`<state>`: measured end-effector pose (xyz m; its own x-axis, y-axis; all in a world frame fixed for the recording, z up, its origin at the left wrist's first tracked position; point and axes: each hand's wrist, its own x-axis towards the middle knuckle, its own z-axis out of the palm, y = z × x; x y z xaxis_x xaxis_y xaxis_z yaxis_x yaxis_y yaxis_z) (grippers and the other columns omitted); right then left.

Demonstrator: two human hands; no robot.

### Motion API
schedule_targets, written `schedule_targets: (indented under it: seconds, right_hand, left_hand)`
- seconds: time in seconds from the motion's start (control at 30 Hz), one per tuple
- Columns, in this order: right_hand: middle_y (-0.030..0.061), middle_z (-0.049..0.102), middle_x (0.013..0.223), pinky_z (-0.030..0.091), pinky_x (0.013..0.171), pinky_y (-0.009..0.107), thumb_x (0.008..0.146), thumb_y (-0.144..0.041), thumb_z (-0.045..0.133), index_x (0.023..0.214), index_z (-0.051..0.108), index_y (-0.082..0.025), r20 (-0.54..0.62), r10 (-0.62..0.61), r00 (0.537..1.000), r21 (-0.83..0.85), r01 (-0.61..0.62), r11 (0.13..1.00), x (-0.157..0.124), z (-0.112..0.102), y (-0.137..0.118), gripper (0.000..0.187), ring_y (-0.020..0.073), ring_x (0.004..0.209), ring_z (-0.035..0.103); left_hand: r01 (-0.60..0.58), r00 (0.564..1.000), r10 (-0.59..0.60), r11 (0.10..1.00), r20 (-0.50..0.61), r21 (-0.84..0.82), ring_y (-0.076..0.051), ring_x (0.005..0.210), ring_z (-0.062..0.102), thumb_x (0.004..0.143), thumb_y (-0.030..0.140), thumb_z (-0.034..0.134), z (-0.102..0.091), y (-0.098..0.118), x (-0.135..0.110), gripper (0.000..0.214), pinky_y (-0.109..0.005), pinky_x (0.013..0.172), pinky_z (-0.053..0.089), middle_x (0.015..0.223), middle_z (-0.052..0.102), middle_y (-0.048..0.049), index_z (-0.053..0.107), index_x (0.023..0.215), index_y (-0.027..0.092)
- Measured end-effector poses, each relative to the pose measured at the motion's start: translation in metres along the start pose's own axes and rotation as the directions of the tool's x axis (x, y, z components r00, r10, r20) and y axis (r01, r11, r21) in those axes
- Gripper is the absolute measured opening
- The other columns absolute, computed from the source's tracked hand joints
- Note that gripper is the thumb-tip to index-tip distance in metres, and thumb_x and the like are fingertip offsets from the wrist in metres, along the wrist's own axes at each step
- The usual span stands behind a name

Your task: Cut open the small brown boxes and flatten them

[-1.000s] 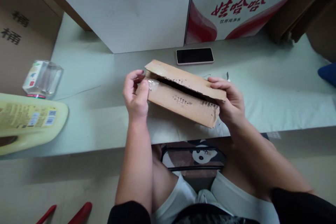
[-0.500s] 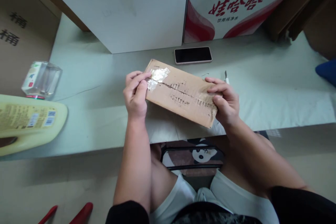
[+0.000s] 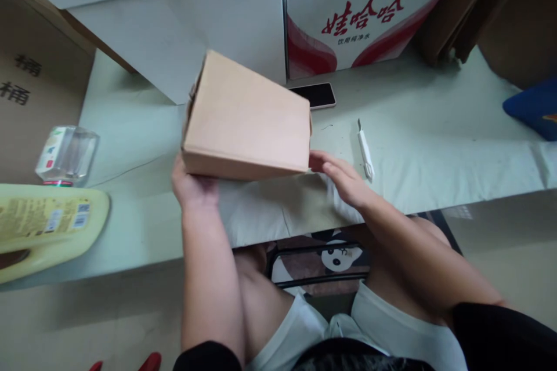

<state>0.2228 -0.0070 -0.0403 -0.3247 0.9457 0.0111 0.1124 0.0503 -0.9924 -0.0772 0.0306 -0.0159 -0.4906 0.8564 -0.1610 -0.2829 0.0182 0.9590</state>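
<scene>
Head view: the flat brown cardboard box point(image 3: 248, 122) has been turned over since half a second ago. Its torn, taped seam no longer shows and a plain face is up. It is raised and tilted above the middle of the pale green surface point(image 3: 435, 145). The left hand point(image 3: 191, 185) carries it from below at the near left corner, grip closed on it, fingers hidden. The right hand point(image 3: 343, 179) has let go and lies open, fingertips touching the near right corner. A white plastic utility knife point(image 3: 365, 151) lies just beside that hand. The handling has passed to the box's unbroken side.
</scene>
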Motion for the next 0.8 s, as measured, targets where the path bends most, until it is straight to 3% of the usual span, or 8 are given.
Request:
schedule_targets:
  seconds: [0.07,0.13,0.27,0.4,0.57,0.63,0.77,0.8]
  right_hand:
    - [0.0085,0.056,0.151,0.045,0.116,0.055,0.095,-0.069,0.046,0.143,0.055,-0.031,0.092,-0.071,0.993,-0.024,0.073,0.997,0.000,0.003,-0.003,0.062,0.0283,0.139,0.054]
    - [0.0062,0.040,0.164,0.035,0.123,0.056,0.093,-0.070,0.050,0.150,0.048,-0.034,0.112,-0.150,0.982,-0.083,0.160,0.984,0.001,0.005,-0.004,0.067,0.0291,0.153,0.037]
    - [0.0011,0.017,0.172,0.020,0.130,0.056,0.092,-0.065,0.058,0.154,0.043,-0.038,0.101,-0.229,0.968,-0.213,0.246,0.946,0.001,0.002,-0.003,0.069,0.0280,0.161,0.014]
    - [0.0038,0.025,0.170,0.015,0.130,0.057,0.095,-0.058,0.056,0.155,0.040,-0.038,0.076,-0.365,0.928,-0.286,0.371,0.884,0.002,-0.005,-0.002,0.065,0.0287,0.159,0.022]
    - [0.0096,0.047,0.156,0.038,0.122,0.051,0.099,-0.051,0.052,0.152,0.046,-0.032,0.060,-0.486,0.872,-0.278,0.482,0.831,0.004,-0.009,-0.012,0.057,0.0271,0.146,0.045]
    - [0.0095,0.052,0.152,0.046,0.116,0.048,0.099,-0.050,0.052,0.149,0.050,-0.032,0.035,-0.518,0.854,-0.254,0.509,0.822,0.003,-0.009,-0.019,0.053,0.0268,0.141,0.050]
    - [0.0078,0.063,0.139,0.051,0.109,0.048,0.099,-0.050,0.050,0.137,0.064,-0.031,-0.086,-0.584,0.807,-0.223,0.556,0.801,-0.001,-0.013,-0.032,0.044,0.0274,0.130,0.059]
    - [0.0073,0.066,0.134,0.052,0.108,0.047,0.099,-0.047,0.050,0.130,0.068,-0.030,-0.115,-0.600,0.792,-0.226,0.568,0.792,-0.002,-0.014,-0.033,0.039,0.0268,0.125,0.062]
  left_hand:
    - [0.063,0.998,-0.064,0.997,-0.004,-0.046,-0.018,0.101,0.067,0.061,0.043,0.075,0.006,-0.006,-0.004,0.028,-0.027,0.082,0.055,0.084,0.069,0.0004,0.060,0.074,0.024]
    - [0.099,0.995,-0.099,0.994,0.003,-0.041,-0.016,0.091,0.067,0.060,0.039,0.078,0.015,-0.012,-0.010,0.028,-0.024,0.075,0.054,0.078,0.067,0.0012,0.059,0.072,0.023]
    - [0.187,0.977,-0.193,0.980,0.095,0.065,-0.021,0.092,0.069,0.069,0.063,0.069,0.026,-0.019,-0.020,0.044,-0.027,0.066,0.053,0.088,0.072,-0.0055,0.069,0.086,0.022]
    - [0.221,0.915,-0.281,0.949,0.290,0.224,-0.028,0.091,0.071,0.066,0.092,0.051,0.026,-0.020,-0.027,0.079,-0.032,0.062,0.054,0.082,0.071,-0.0116,0.071,0.091,0.020]
    - [0.210,0.868,-0.349,0.903,0.353,0.375,-0.023,0.071,0.068,0.068,0.091,0.056,0.018,-0.016,-0.034,0.084,-0.029,0.052,0.045,0.084,0.072,-0.0091,0.067,0.112,0.020]
    - [0.238,0.808,-0.426,0.869,0.408,0.434,-0.024,0.068,0.067,0.068,0.091,0.056,0.013,-0.013,-0.038,0.084,-0.029,0.050,0.042,0.080,0.072,-0.0094,0.068,0.110,0.018]
    - [0.259,0.568,-0.652,0.721,0.502,0.642,-0.025,0.070,0.069,0.063,0.088,0.065,0.002,-0.007,-0.044,0.076,-0.030,0.054,0.046,0.076,0.073,-0.0122,0.073,0.088,0.017]
    - [0.224,0.539,-0.670,0.698,0.510,0.680,-0.024,0.073,0.069,0.063,0.083,0.071,-0.001,-0.006,-0.044,0.069,-0.031,0.057,0.048,0.079,0.074,-0.0124,0.074,0.086,0.017]
